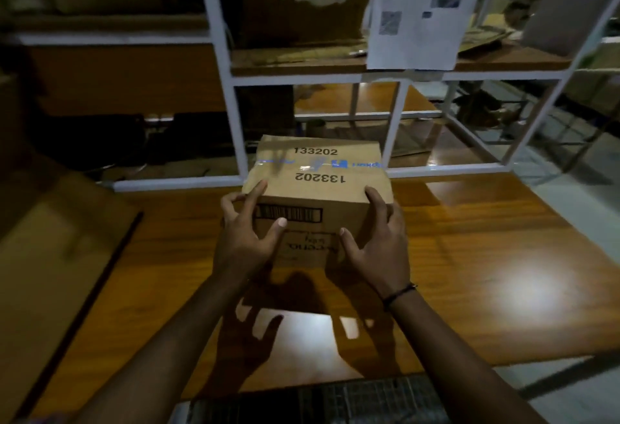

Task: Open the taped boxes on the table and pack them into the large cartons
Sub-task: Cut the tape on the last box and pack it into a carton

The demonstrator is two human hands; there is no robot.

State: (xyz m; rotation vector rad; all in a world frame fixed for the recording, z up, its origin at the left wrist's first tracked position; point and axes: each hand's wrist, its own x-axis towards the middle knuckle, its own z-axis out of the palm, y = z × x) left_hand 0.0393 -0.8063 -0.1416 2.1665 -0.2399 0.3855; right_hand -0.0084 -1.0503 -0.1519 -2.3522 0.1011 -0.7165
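Note:
A small brown taped box [317, 172] stands on the wooden table [469, 256], printed "133202" twice on top with a clear, blue-printed tape strip across the lid seam and a barcode on its near face. My left hand [246, 235] presses the box's near left corner, fingers spread over the top edge, thumb on the front. My right hand [377, 239] clasps the near right corner the same way. The lid flaps lie flat and shut under the tape.
A large flat cardboard carton [50, 256] lies at the table's left. A white metal shelf frame [235, 115] rises just behind the box, with torn cardboard and hanging paper sheets [419, 11] above. A dark wire-mesh surface [318, 400] sits at the near edge.

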